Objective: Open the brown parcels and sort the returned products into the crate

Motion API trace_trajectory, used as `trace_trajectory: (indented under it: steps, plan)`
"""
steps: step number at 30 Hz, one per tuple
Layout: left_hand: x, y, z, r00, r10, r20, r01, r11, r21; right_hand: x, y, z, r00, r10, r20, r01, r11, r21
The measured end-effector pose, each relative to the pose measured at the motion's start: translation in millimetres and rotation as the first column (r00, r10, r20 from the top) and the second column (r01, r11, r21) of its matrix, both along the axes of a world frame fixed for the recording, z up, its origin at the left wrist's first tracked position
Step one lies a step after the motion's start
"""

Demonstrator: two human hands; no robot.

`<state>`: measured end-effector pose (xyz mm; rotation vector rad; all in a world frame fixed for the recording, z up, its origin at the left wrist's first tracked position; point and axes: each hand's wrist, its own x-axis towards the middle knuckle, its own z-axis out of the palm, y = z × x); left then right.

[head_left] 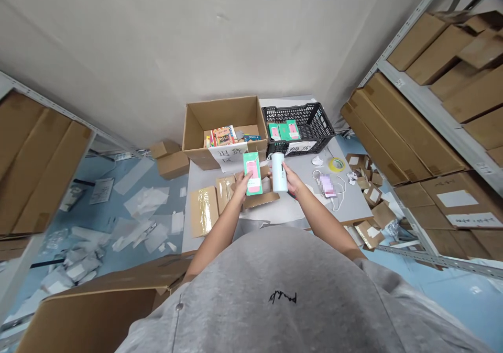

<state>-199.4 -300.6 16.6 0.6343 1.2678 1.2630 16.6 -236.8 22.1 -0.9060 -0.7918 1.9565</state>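
My left hand (241, 186) is closed on a slim green box (252, 168) with a pink bottle picture on its front, held upright. My right hand (293, 180) wraps round a pale blue tumbler (279, 173), also upright, a short way to the right of the box. Beneath both hands lies an opened small carton (261, 200) with its flaps spread, partly hidden by the box and my left hand. Two taped cartons, the nearer one a brown carton (204, 211), lie left of my left hand.
At the table's back stand a large cardboard box (223, 108) with colourful packs and a black crate (324, 128) with green boxes. Yellow tape (336, 164) and a phone (327, 185) with a white cord lie right. Loaded shelves (428, 101) flank the table; paper (147, 201) litters the floor.
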Motion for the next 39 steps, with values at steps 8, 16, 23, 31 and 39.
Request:
trace_trajectory:
  steps: [8,16,23,31,39]
  plan:
    - [-2.5,-8.6,-10.6,0.999,-0.021,-0.025,0.022,1.0,0.019,-10.3,-15.6,-5.0,0.999,-0.021,0.031,0.023,0.998,-0.053]
    - [-1.9,-10.2,-22.7,0.999,-0.043,0.03,0.043,0.999,0.013,-12.4,-25.7,-4.4,0.991,-0.097,0.092,0.091,0.994,0.065]
    - [8.0,-10.0,-18.6,0.999,-0.033,0.041,0.033,0.999,0.003,-12.2,-26.2,-7.5,0.977,-0.137,0.162,0.119,0.986,0.117]
    - [17.8,-12.2,-19.0,1.0,0.008,0.009,-0.008,1.0,0.003,-1.0,-24.9,-13.8,0.977,-0.116,0.177,0.096,0.988,0.117]
    - [36.7,-18.6,-19.6,0.999,0.026,-0.024,-0.026,1.0,-0.007,19.8,-20.0,-10.3,0.971,-0.136,0.196,0.109,0.984,0.141]
